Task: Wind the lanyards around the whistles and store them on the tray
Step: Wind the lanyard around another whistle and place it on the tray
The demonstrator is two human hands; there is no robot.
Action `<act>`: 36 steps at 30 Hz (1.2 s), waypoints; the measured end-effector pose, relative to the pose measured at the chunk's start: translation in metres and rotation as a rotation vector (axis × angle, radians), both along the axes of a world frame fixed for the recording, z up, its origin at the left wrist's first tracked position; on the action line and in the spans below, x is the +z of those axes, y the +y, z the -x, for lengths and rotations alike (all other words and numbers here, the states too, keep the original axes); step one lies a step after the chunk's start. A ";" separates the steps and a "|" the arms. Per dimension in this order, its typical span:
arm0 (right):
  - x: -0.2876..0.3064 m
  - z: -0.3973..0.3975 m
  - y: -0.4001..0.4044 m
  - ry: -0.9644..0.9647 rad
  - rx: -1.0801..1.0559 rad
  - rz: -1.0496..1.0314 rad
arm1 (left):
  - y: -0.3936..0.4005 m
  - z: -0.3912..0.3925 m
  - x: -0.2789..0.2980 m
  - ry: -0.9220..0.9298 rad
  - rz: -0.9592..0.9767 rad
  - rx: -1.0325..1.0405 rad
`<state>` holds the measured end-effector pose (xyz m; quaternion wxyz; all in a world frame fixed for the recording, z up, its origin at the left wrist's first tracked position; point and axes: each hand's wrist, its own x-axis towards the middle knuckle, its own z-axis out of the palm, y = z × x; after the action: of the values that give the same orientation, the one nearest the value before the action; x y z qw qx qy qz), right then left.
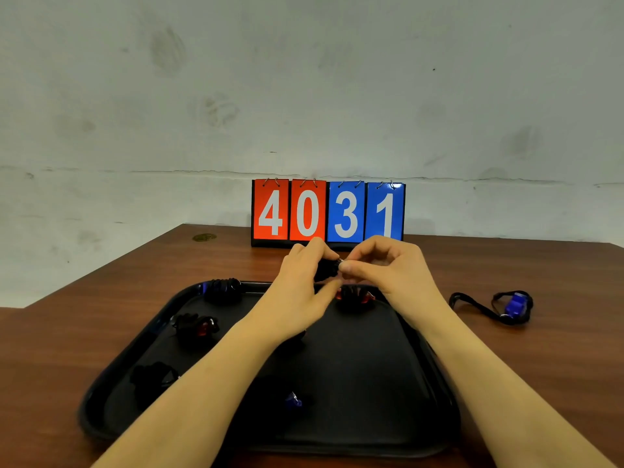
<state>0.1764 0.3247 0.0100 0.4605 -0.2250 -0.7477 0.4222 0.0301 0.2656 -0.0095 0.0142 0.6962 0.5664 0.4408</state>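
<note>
Mostly done, judging by the tray (101,393): several wound whistles are lying there. Both hands, left hand (304,282) and right hand (381,268), are pinching a black-wrapped whistle (327,269) above it; one blue whistle (515,305) is waiting unwound on the counter (540,366).

Both forearms reach forward, hands meeting in the middle. Left hand (304,282) has its fingers curled in a grip, right hand (388,268) pinches with thumb and fingertips touching.

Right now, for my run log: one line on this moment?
both hands winding black whistle | tray holds wound whistles | blue whistle unwound
</note>
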 end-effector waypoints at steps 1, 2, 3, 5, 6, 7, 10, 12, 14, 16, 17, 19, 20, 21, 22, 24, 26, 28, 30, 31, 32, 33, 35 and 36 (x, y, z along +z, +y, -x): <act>-0.001 0.000 0.000 0.002 0.006 0.013 | 0.000 0.000 0.000 0.003 -0.006 0.005; -0.001 0.000 0.001 0.007 0.014 0.028 | 0.000 0.000 0.000 0.009 -0.015 0.018; -0.002 0.001 0.000 0.015 0.023 0.043 | 0.000 0.000 0.000 0.018 -0.024 0.037; -0.003 0.002 -0.001 0.026 0.032 0.057 | 0.001 0.002 -0.001 0.035 -0.033 0.068; -0.003 0.003 -0.001 0.028 0.039 0.059 | 0.001 0.002 -0.001 0.037 -0.036 0.078; -0.002 0.002 -0.002 0.028 0.049 0.059 | 0.002 0.003 -0.001 0.036 -0.038 0.086; -0.001 0.000 -0.002 0.012 0.070 0.047 | 0.000 0.003 0.001 0.013 -0.045 0.090; 0.000 -0.001 -0.002 0.002 0.078 0.036 | -0.001 0.003 0.001 -0.003 -0.048 0.083; 0.001 -0.001 -0.003 -0.001 0.077 0.024 | -0.001 0.001 0.002 0.007 -0.045 0.081; 0.001 -0.001 -0.003 -0.001 0.079 0.027 | -0.001 0.000 0.002 0.037 -0.038 0.090; 0.002 -0.002 -0.003 -0.009 0.073 0.025 | -0.002 0.000 0.002 0.061 -0.035 0.098; 0.002 -0.003 -0.002 -0.048 0.049 -0.003 | -0.002 -0.001 0.002 0.134 -0.032 0.120; 0.002 -0.003 -0.001 -0.077 0.032 -0.028 | -0.003 -0.001 0.002 0.178 -0.037 0.130; 0.001 -0.004 0.000 -0.108 0.014 -0.056 | -0.004 -0.001 0.003 0.219 -0.042 0.136; 0.001 -0.004 0.000 -0.132 0.000 -0.081 | -0.005 -0.001 0.004 0.252 -0.047 0.138; 0.001 -0.005 0.001 -0.162 -0.023 -0.112 | -0.006 -0.003 0.005 0.298 -0.048 0.137; 0.001 -0.005 0.002 -0.186 -0.037 -0.112 | -0.007 -0.003 0.007 0.344 -0.045 0.141; 0.000 -0.005 0.003 -0.226 -0.032 -0.098 | -0.007 -0.004 0.006 0.377 -0.038 0.142; 0.001 -0.007 0.005 -0.257 -0.007 -0.091 | -0.007 -0.004 0.005 0.373 -0.026 0.138; 0.001 -0.007 0.005 -0.268 0.002 -0.094 | -0.006 -0.004 0.004 0.360 -0.022 0.134; 0.001 -0.007 0.005 -0.280 0.004 -0.100 | -0.006 -0.004 0.003 0.349 -0.018 0.132; 0.001 -0.007 0.005 -0.295 0.000 -0.109 | -0.006 -0.003 0.003 0.343 -0.013 0.128; -0.001 -0.005 0.005 -0.320 -0.017 -0.127 | -0.005 -0.003 0.003 0.339 -0.004 0.117; -0.002 -0.004 0.005 -0.330 -0.029 -0.135 | -0.005 -0.003 0.003 0.341 0.000 0.108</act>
<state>0.1800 0.3296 0.0084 0.3516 -0.2705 -0.8364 0.3220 0.0334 0.2605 -0.0062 -0.1058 0.7294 0.5971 0.3166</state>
